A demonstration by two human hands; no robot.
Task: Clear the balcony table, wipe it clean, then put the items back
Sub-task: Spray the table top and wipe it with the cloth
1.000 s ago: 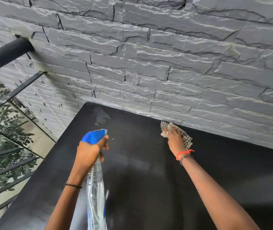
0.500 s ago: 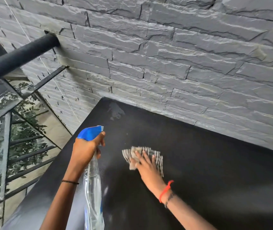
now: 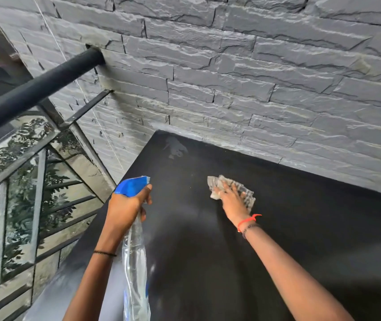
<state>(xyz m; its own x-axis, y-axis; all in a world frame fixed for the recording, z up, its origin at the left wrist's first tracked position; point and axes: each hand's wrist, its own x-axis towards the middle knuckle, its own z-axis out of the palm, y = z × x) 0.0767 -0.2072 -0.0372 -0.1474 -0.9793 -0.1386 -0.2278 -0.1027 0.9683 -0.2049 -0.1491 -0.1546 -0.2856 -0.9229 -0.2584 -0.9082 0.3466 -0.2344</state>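
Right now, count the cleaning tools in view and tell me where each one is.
2. The cloth lies on the table under the right hand; the spray bottle is gripped by the left hand, over its left edge. Others may be out of frame.

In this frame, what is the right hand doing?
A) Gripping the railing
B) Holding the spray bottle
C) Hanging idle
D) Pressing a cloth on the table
D: the right hand lies with fingers spread on the cloth, which is flat on the table; it is the left hand that grips the spray bottle.
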